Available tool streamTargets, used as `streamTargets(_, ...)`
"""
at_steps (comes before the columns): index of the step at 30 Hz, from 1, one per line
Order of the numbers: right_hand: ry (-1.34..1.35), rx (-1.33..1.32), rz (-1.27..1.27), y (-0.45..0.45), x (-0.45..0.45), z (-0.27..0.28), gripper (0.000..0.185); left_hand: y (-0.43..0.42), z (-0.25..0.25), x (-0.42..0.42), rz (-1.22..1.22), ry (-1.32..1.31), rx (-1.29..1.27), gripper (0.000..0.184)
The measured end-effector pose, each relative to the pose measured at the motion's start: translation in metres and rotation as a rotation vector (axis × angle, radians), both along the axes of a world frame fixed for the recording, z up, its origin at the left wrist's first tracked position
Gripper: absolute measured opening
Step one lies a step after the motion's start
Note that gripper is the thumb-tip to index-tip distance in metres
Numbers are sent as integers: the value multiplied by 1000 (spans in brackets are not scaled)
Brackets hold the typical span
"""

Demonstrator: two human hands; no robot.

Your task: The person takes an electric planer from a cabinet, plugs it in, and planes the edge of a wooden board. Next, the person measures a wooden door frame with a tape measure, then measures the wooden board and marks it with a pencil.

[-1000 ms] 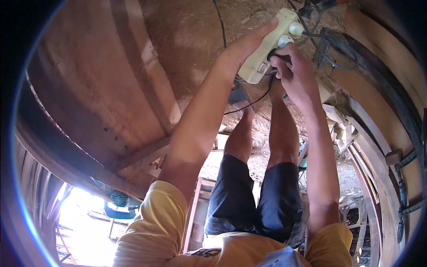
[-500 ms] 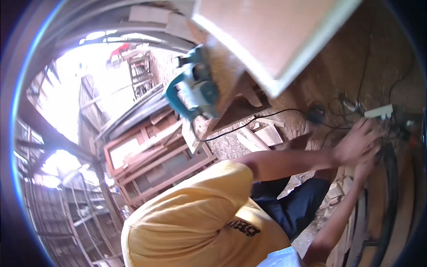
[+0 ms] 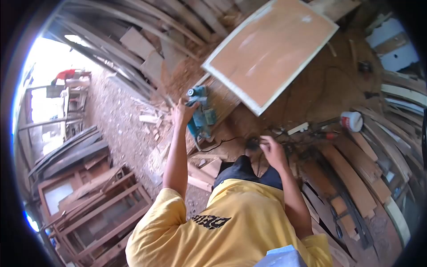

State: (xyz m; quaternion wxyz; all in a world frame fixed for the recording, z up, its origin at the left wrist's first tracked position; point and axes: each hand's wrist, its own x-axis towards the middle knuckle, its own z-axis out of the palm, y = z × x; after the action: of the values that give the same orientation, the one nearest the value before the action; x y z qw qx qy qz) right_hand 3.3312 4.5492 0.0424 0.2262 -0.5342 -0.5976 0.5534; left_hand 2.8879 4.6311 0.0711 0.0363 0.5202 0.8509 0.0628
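A teal power planer (image 3: pixel 203 113) rests on a wooden surface left of centre. Beside its handle is my left hand (image 3: pixel 180 113), fingers spread, with the thumb side reaching over the tool's edge; I cannot tell how firmly it touches. The planer's dark cord (image 3: pixel 222 143) runs right, towards a dark round object (image 3: pixel 253 143) in front of my lap. My right hand (image 3: pixel 273 153) hovers just right of that object, fingers loosely bent and apart, with nothing visible in them. Farther up lies a rectangular board (image 3: pixel 271 51) with whitish edges.
A pale power strip (image 3: pixel 298 128) lies among cables to the right, near a white tub (image 3: pixel 351 121). Curved planks (image 3: pixel 351 173) are piled at the right. Wooden frames (image 3: pixel 95 213) are stacked at lower left. Wood offcuts (image 3: pixel 202 173) litter the floor by my legs.
Both hands were together near the power strip at the right. My left hand has moved across to the planer, and my right hand has drawn back towards my lap. The view has turned.
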Motion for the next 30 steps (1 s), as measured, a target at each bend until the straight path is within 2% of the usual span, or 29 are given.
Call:
streamTargets(2, 44, 76, 65, 25, -21, 36, 30, -1, 8, 9, 267, -323, -181, 67)
streamTargets(3, 38, 124, 83, 36, -27, 52, 31, 2, 27, 18, 288, -450, -226, 64)
streamTargets(5, 114, 108, 99, 49, -27, 79, 29, 1, 11, 10, 269, -434, -240, 62)
streamTargets(7, 152, 148, 121, 55, -15, 97, 30, -3, 19, 43, 263, -213, -215, 63)
streamTargets(9, 178, 65, 189, 54, 16, 118, 34, -24, 42, 80, 309, -406, -49, 57)
streamTargets(11, 172, 32, 200, 53, 53, 137, 37, -33, 94, 146, 330, -686, 46, 52)
streamTargets(12, 173, 32, 197, 54, 69, 145, 38, -28, 104, 172, 332, -687, 51, 52)
streamTargets(15, 198, 70, 190, 65, 103, 161, 45, -5, 135, 254, 243, -1312, 199, 55)
streamTargets(17, 101, 235, 196, 80, 120, 185, 52, 21, 136, 313, 189, -1424, 192, 61)
streamTargets(18, 94, 237, 203, 84, 129, 191, 52, 33, 134, 348, 145, -1501, 222, 64)
streamTargets(20, -175, 411, -7, 97, 144, 203, 56, 55, 149, 423, 145, -1686, 249, 69)
streamTargets(21, -126, 531, -130, 106, 157, 189, 61, 66, 142, 450, 27, -1665, 253, 67)
streamTargets(22, -219, 530, -142, 114, 172, 196, 62, 77, 146, 480, -70, -1434, 282, 70)
streamTargets(23, -315, 530, -152, 123, 186, 206, 64, 85, 153, 507, -53, -1504, 263, 71)
streamTargets(25, -471, 311, -253, 138, 209, 232, 65, 98, 164, 550, -143, -1457, 217, 73)
streamTargets(26, -534, 270, -273, 150, 225, 231, 65, 105, 189, 561, -256, -1449, 97, 72)
streamTargets(27, -453, 407, -396, 159, 244, 213, 52, 117, 198, 567, -438, -1256, -46, 68)
streamTargets(29, -145, 195, -560, 184, 292, 178, 34, 153, 198, 574, -745, -965, -187, 65)
streamTargets(30, -6, 59, -669, 195, 313, 170, 27, 175, 201, 571, -727, -980, -170, 65)
